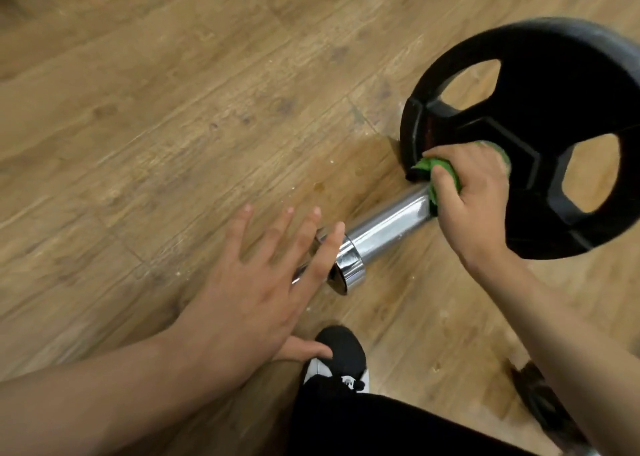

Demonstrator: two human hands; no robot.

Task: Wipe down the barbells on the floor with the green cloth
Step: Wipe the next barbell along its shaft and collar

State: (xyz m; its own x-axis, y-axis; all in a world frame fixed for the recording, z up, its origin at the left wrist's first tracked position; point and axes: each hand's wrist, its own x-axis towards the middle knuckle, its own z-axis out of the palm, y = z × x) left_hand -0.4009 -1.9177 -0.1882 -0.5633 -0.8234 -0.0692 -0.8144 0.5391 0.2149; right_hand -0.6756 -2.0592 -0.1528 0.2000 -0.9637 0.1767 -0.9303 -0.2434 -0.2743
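- The green cloth [446,175] is bunched around the chrome sleeve of the barbell [384,227], right where the sleeve meets the black weight plate [554,116].
- My right hand [467,199] grips that cloth. The fingers are curled tight over the top of it and the thumb wraps the near side, so only folds of green show between them and past my knuckles.
- The barbell lies low over the wooden floor [173,109], running from the plate at the upper right down towards me. The plate stands on its edge, its cut-outs showing floor through them.
- The sleeve's bare shiny length runs from the cloth down to a thicker collar, and a thinner part of the bar passes behind my other hand.
- My left hand [249,293] is spread flat, palm down, fingers straight and fanned apart, holding nothing. Its fingertips lie across the collar end of the bar, and I cannot tell whether they touch it or hover just above.
- Below that hand are my black shoe [343,351] and dark trouser leg [363,421].
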